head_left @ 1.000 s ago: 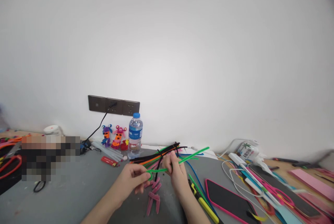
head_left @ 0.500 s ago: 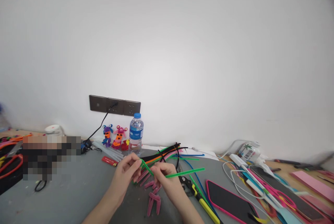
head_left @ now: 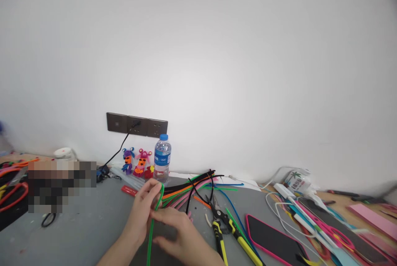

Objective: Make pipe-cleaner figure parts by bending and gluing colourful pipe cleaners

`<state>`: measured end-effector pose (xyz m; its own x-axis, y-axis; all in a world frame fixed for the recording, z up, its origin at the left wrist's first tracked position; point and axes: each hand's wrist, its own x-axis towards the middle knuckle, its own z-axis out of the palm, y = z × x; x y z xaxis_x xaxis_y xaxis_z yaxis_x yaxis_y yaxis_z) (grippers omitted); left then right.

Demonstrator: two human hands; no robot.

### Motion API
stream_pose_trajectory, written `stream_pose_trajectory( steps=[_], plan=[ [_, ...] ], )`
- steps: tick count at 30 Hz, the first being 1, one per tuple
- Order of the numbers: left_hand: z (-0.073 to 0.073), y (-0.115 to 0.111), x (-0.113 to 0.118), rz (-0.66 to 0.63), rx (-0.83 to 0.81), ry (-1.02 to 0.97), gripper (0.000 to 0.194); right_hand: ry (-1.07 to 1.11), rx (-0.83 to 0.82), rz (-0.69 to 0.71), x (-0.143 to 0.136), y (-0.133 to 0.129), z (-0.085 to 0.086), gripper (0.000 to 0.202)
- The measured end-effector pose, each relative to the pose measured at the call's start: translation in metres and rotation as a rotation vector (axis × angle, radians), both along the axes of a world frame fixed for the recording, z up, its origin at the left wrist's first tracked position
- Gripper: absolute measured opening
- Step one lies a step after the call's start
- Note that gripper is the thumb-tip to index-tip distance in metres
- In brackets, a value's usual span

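A green pipe cleaner (head_left: 151,237) is bent over at its top and hangs down toward the bottom edge of the view. My left hand (head_left: 143,206) pinches it near the bend. My right hand (head_left: 180,233) has its thumb and index finger apart, with the index fingertip against the green strand just below the left fingers. Behind the hands lies a bunch of pipe cleaners (head_left: 182,188) in black, orange, pink and green. Small pink bits (head_left: 190,216) show past my right hand, which covers whatever is under it.
Yellow-black pliers (head_left: 219,214) lie right of my hands, beside a pink-edged phone (head_left: 274,239). A water bottle (head_left: 162,158) and two small figures (head_left: 142,163) stand by the wall. White cables (head_left: 273,212) and pink scissors (head_left: 328,226) lie farther right; orange-handled scissors (head_left: 15,198) are far left.
The green pipe cleaner's free end has swung from pointing right to hanging downward. My right hand has loosened its pinch and moved lower left, covering the pink pipe-cleaner shape and uncovering the pliers.
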<state>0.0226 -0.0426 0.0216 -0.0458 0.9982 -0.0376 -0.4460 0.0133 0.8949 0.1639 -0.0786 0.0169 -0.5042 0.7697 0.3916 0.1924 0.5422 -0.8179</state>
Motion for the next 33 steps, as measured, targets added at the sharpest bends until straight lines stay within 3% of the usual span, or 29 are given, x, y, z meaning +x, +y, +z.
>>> stream_pose_trajectory(
  steps=[6, 11, 17, 23, 29, 33],
  plan=[
    [0.008, -0.005, 0.003, -0.212, -0.033, -0.077, 0.028, 0.070, -0.069, -0.098, 0.005, -0.002, 0.011, 0.025],
    [0.008, -0.003, 0.006, -0.250, 0.039, -0.002, 0.034, 0.161, -0.073, -0.061, 0.013, 0.007, 0.014, 0.043],
    [0.000, 0.002, 0.005, -0.270, 0.125, 0.225, 0.039, 0.309, -0.166, -0.295, 0.019, 0.023, -0.004, 0.035],
    [0.000, -0.002, 0.010, -0.338, 0.189, 0.316, 0.044, 0.409, -0.388, -0.216, 0.019, 0.030, -0.011, 0.037],
    [0.001, -0.003, 0.011, -0.314, 0.210, 0.306, 0.041, 0.490, -0.434, -0.178, 0.019, 0.030, -0.009, 0.031],
    [0.004, -0.006, 0.011, -0.357, 0.129, 0.223, 0.038, 0.514, -0.410, -0.187, 0.018, 0.028, -0.007, 0.031]
  ],
)
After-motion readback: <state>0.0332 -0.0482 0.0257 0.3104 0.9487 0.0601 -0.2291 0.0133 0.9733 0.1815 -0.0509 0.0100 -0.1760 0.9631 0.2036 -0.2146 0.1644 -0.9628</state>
